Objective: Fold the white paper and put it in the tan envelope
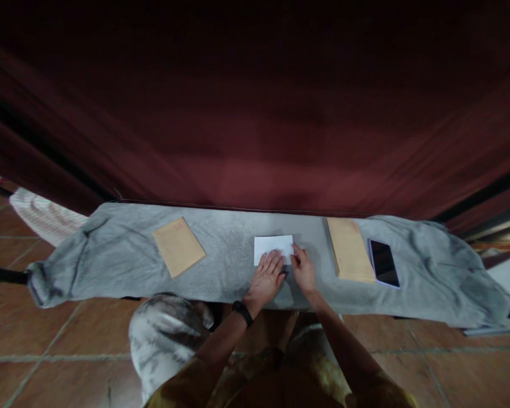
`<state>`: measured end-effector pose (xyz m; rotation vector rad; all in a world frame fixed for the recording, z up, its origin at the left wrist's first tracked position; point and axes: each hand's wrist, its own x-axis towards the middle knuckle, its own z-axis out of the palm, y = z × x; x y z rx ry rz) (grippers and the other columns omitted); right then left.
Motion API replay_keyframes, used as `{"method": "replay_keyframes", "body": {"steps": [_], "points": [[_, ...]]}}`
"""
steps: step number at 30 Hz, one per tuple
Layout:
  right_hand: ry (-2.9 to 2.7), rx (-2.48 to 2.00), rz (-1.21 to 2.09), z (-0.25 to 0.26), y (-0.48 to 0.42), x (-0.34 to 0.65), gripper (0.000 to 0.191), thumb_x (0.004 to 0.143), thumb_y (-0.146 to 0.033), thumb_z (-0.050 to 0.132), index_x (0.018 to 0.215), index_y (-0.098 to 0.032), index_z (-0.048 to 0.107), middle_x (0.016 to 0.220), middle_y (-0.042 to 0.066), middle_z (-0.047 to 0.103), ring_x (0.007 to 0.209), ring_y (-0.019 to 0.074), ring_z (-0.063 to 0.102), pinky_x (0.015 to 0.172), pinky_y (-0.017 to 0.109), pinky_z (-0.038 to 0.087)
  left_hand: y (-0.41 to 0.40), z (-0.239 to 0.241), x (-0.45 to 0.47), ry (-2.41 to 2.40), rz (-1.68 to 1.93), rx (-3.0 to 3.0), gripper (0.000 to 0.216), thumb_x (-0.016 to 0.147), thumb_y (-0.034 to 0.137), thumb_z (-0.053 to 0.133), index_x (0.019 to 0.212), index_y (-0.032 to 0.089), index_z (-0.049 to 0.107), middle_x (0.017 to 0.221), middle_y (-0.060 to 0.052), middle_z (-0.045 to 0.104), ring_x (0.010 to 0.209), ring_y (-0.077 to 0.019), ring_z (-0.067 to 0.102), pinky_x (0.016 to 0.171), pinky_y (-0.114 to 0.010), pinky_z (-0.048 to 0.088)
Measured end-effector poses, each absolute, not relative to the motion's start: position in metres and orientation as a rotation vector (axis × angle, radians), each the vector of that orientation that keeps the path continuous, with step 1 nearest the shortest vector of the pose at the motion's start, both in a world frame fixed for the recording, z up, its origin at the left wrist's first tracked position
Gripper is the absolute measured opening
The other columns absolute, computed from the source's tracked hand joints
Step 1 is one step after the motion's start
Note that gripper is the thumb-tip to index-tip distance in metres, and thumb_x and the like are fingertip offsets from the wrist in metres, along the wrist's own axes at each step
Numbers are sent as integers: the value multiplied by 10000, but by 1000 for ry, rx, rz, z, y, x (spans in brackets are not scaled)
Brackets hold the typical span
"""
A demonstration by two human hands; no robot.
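A small white sheet of paper [266,245] lies flat on the grey cloth near the middle. My left hand [268,276], with a dark band at the wrist, rests flat over its lower part, fingers stretched out. At the paper's right edge is my right hand [302,269], its fingers bent and closed on that edge. The palms hide the lower right corner of the sheet.
Grey cloth [229,277] covers the long narrow surface. To the left lies a tan envelope [178,246]; to the right, a stack of tan envelopes [351,249] beside a dark-screened phone [383,263]. A dark red curtain [255,141] hangs behind.
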<state>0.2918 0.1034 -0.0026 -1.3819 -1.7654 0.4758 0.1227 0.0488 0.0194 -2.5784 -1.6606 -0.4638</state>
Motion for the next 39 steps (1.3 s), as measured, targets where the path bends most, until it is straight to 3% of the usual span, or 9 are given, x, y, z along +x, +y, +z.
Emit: {"method": "replay_keyframes", "body": {"steps": [12,19,39], "points": [[-1800,-1427,442,-3,101,288,423,970,-251,384,1372,-231,516,1130,114,631,1012,247,645,868,393,548,45,16,125,-1851,-449,-2450,573,1008,457,382,1515,190,389,1605,-91,346,1506,-258,257,1231,-512,218],[-1879,-1443,373,-3,102,288,428,984,-230,354,1385,-220,502,1163,127,610,1046,246,619,909,408,532,38,23,120,-1630,-410,-2620,557,1007,530,367,1497,271,421,1600,-38,368,1501,-243,268,1236,-507,182],[-2036,-1499,276,1,99,289,416,995,-253,368,1374,-176,522,1153,141,626,978,258,597,902,415,470,35,25,125,-1652,-398,-2719,574,1021,488,339,1498,179,416,1595,-82,370,1496,-227,280,1249,-479,131]]}}
